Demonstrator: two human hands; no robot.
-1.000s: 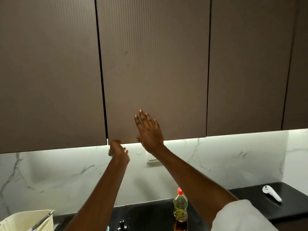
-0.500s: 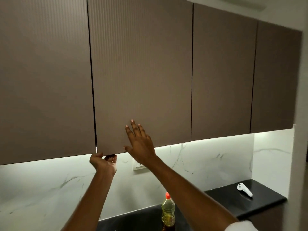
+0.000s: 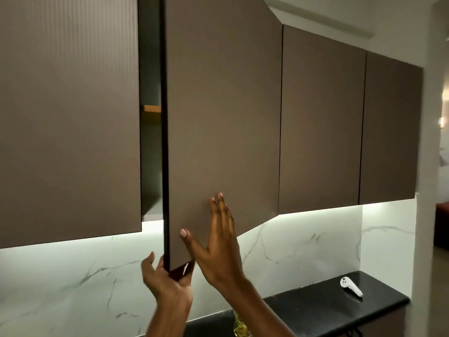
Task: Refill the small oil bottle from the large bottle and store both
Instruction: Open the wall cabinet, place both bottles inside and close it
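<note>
Level: dim room in muted browns; the closed cabinet fronts (image 3: 320,117) are lit flat and even.
Main light: comes from under the wall cabinets and washes cool white down the marble backsplash (image 3: 303,251).
Glare: blown out to white just below the cabinet bottoms.
Second light: a small warm lamp (image 3: 442,122) at the right edge, flared.
Shadows: the gap behind the swung cabinet door (image 3: 218,117) is near black and the door's edge is dark; the left hand (image 3: 167,280) reads dark against the glow.
Sheen: soft reflection on the black countertop (image 3: 315,305).
Sharpness: centre crisp, right edge soft.
Distortion: wide-angle; the cabinet line slants and bows towards the right.
</note>
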